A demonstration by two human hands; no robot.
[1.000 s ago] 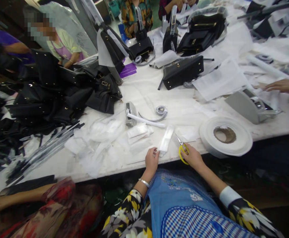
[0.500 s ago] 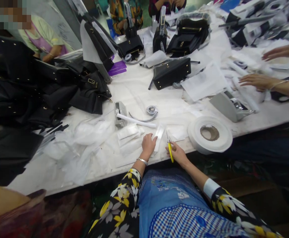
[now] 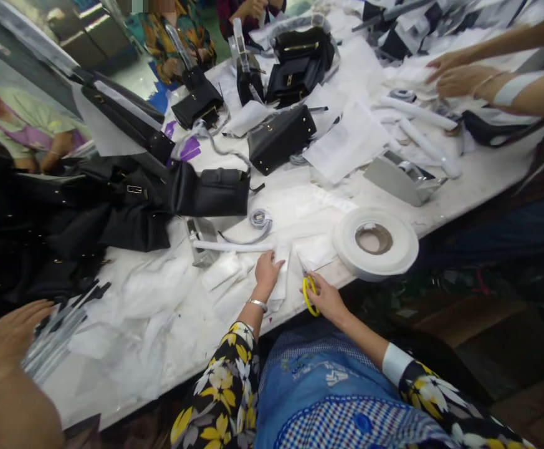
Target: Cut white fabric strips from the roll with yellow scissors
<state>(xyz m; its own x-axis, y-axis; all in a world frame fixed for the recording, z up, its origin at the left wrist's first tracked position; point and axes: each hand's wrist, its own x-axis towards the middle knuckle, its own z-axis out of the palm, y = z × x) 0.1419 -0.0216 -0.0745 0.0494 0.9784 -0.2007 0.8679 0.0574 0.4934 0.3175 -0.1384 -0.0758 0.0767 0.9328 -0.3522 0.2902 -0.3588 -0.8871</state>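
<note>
My R grip (image 3: 326, 299) is shut round yellow-handled metal scissors (image 3: 305, 288), blades pointing away. L grip (image 3: 267, 274) rests on flat white folded strip (image 3: 280, 288) nr table (image 3: 472, 181) edge; can't tell if pinching. Big white roll w/ brown core (image 3: 399, 249) sits R of scissors.

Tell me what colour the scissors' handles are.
The handles are yellow; the head view, the only one here, shows them.
</note>
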